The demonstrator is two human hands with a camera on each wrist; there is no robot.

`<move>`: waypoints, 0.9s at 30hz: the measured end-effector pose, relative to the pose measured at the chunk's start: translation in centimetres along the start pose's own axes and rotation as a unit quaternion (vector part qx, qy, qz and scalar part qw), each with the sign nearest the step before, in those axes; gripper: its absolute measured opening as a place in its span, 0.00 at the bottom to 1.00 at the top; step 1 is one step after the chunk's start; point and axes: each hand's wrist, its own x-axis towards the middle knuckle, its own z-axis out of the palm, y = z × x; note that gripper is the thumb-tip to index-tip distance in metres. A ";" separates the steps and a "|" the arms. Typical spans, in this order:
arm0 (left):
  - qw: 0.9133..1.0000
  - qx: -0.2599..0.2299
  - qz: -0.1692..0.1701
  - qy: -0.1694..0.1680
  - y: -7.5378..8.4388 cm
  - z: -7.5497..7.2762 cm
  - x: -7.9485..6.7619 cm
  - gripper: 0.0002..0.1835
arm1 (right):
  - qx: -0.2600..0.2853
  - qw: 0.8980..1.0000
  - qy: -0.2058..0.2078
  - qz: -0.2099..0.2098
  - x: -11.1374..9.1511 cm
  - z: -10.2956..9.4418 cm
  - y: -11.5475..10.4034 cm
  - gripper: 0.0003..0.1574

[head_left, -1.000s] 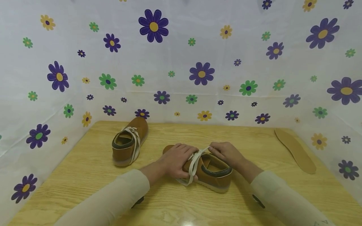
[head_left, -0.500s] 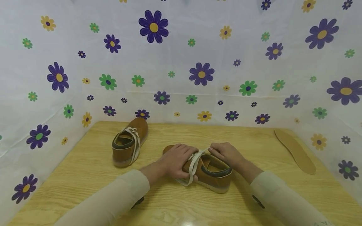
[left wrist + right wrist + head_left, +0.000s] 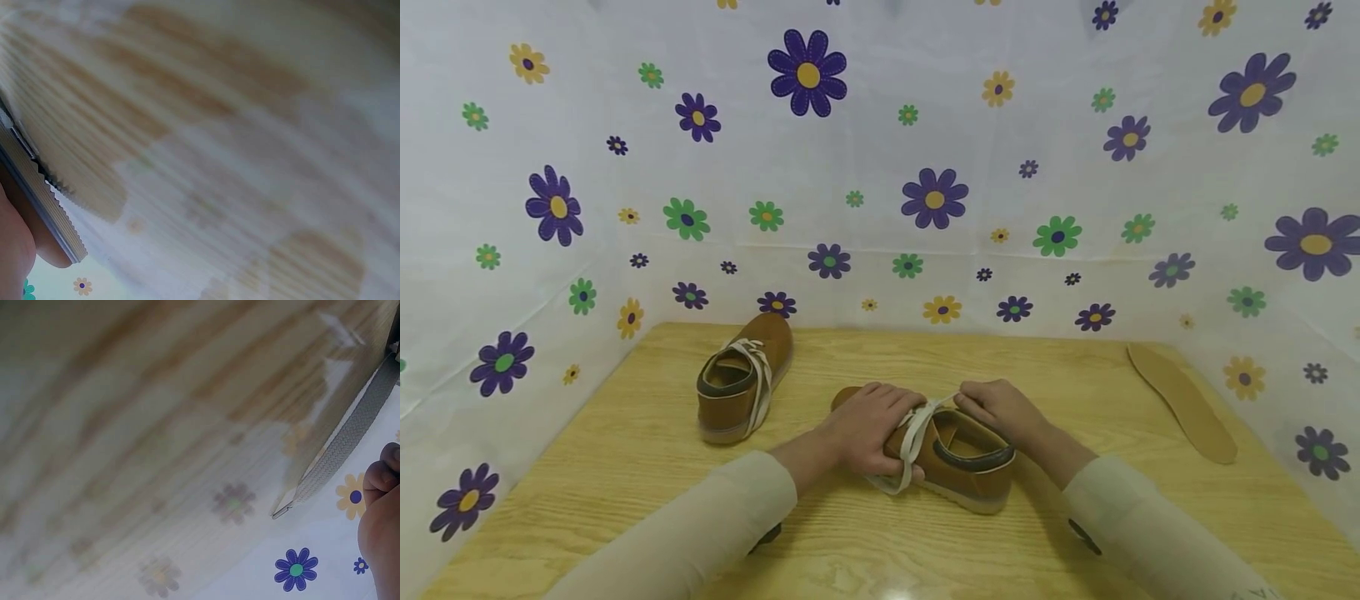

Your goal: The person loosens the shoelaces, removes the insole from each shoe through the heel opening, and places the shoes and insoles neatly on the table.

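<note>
A brown leather shoe (image 3: 973, 483) with a dark collar lies in the middle of the table, toe pointing left and away. Over its front part my left hand (image 3: 868, 425) is laid, gripping it with the thumb on the near side. White laces (image 3: 913, 442) loop across the shoe and hang down its near side. Beyond the shoe opening, my right hand (image 3: 1003, 408) pinches a lace stretched from the eyelets. The left wrist view catches the shoe's ridged sole (image 3: 53, 212) beside my hand; the right wrist view has a flat lace (image 3: 350, 437) hanging to its tip.
A second brown shoe (image 3: 726, 408) stands at the back left, its laces draped over the right side. A tan insole (image 3: 1183, 400) lies at the right on the wooden table (image 3: 647, 492). Flower-printed white sheeting (image 3: 865, 125) encloses the back and sides.
My right hand has shifted very slightly to the right, and the lace between it and the shoe looks a little longer. The left hand and the shoe stay in place.
</note>
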 end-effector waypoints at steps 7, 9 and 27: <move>1.000 -0.001 0.005 0.007 -0.1 0.0 -0.1 0.52 | -0.009 1.000 -0.006 0.012 0.1 0.0 0.1 0.22; 1.000 -0.001 0.006 0.009 -0.1 0.0 -0.1 0.52 | -0.007 1.000 -0.007 0.010 0.1 0.0 0.1 0.22; 1.000 0.005 0.002 0.003 0.0 0.0 -0.1 0.52 | -0.007 1.000 -0.013 0.021 0.1 0.2 0.1 0.25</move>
